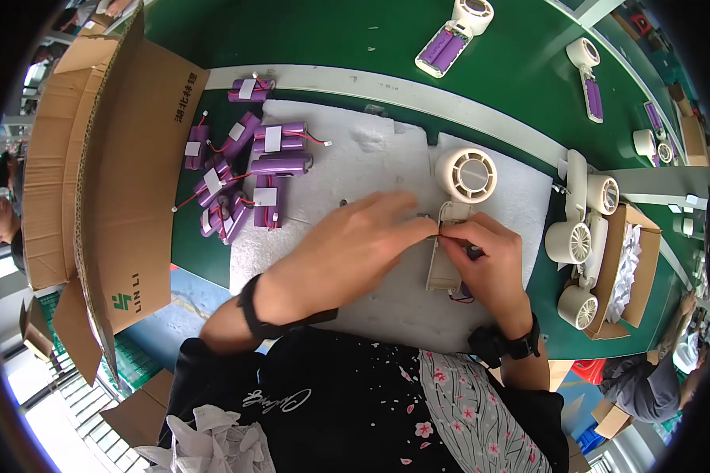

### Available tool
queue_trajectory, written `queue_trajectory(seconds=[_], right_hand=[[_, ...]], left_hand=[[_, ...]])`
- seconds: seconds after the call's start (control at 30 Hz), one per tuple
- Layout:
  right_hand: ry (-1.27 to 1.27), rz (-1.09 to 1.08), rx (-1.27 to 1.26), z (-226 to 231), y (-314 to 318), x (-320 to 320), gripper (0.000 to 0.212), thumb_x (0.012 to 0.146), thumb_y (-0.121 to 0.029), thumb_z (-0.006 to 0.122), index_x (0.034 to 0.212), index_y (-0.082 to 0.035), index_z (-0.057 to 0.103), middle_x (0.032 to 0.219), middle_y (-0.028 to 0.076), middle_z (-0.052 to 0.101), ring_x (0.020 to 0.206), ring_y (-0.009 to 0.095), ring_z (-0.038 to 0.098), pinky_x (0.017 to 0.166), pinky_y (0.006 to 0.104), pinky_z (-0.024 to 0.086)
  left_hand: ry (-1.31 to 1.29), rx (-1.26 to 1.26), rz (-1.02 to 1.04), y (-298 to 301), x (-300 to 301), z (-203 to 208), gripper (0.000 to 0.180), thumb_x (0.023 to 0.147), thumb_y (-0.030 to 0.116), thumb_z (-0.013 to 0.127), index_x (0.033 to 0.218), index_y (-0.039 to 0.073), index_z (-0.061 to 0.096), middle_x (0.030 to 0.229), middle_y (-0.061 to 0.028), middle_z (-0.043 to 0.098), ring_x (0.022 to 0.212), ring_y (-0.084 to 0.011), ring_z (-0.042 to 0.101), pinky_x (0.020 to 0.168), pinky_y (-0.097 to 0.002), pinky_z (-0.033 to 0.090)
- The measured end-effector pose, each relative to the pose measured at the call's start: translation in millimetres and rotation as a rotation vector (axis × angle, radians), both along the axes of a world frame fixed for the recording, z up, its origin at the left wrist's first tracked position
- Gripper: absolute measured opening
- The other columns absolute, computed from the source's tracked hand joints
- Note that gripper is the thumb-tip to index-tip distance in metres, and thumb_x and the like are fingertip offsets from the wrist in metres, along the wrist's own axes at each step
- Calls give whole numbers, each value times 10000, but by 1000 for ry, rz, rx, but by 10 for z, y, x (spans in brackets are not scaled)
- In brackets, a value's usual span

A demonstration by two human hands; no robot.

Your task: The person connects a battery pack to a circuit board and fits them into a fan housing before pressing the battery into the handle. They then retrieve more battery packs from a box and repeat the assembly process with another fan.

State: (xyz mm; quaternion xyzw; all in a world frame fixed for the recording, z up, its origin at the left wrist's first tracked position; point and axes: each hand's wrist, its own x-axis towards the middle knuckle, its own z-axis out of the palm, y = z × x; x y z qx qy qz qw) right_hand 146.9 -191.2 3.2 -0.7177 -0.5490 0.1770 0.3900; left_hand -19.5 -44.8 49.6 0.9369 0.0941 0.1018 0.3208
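A cream handheld fan (465, 176) lies on the white foam sheet, its round head away from me and its opened handle (443, 272) toward me. My left hand (347, 248) reaches in from the left, thumb and forefinger closed at the handle's upper part; its other fingers are smeared by motion. From the right, my right hand (489, 252) meets it there in a pinch. Whatever sits between the fingertips is too small and covered to name. A dark bit shows under the right fingers, and a thin red and dark wire (462, 299) pokes out near the handle's lower end.
Several purple battery packs (281, 137) with wires lie at the left, beside a tall cardboard box (146, 181). More cream fans (569, 241) and a small carton of white pieces (629, 272) stand right. Beyond a pale rail, fans with purple batteries (446, 51) lie on green surface.
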Motion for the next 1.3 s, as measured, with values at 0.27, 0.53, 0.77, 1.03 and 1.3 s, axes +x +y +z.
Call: queue_trajectory(seconds=[0.27,0.53,0.77,1.03,1.3], right_hand=[[-12,-9,-13,27,-17,14,166,716,13,773,856,-30,694,769,71,655,587,162,631,511,255,481],[33,7,-45,32,-6,35,158,703,55,736,832,-13,676,766,74,636,577,167,615,503,256,465],[-53,75,-52,58,-8,13,172,681,64,729,828,-9,679,740,88,602,565,212,594,511,286,455],[-19,67,-29,41,2,1,161,689,74,712,825,-1,670,743,88,593,560,223,579,502,299,442],[-22,93,-20,30,-12,22,194,692,66,716,865,-6,667,779,92,610,573,207,584,508,292,448]], left_hand=[[-146,-370,-108,108,275,-529,347,691,-47,727,1004,81,653,996,-79,641,837,-274,638,696,-356,532],[-199,-423,-64,97,262,-549,335,686,-65,707,980,93,687,939,-69,635,806,-234,634,643,-311,523],[-250,-405,-30,57,214,-599,306,681,-90,678,915,104,722,957,-91,614,797,-233,624,670,-310,530],[-284,-465,-73,-77,267,-530,323,699,-75,701,969,102,693,991,-105,616,797,-262,637,689,-319,544],[-316,-453,-43,-90,281,-581,420,715,-48,739,1092,82,610,1019,-119,632,830,-299,657,714,-360,554]])
